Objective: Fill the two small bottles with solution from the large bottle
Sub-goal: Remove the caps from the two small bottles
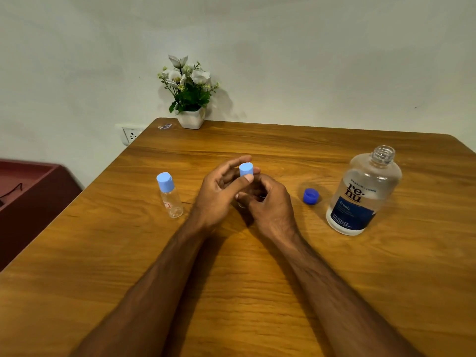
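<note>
Pinching small bottle's light-blue cap (246, 170) in left hand (219, 194) grip, right hand (268, 202) wrapping bottle, large bottle (363, 194) uncapped

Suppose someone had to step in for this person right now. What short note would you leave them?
Left hand: fingers on the light blue cap of a small bottle.
Right hand: wrapped around that bottle's body, mostly hidden.
Second small bottle: capped, looks empty, standing left of the hands.
Large bottle: open, at right, its dark blue cap on the table beside it.
Done: large bottle opened.
Left: uncap and fill both small bottles.
</note>
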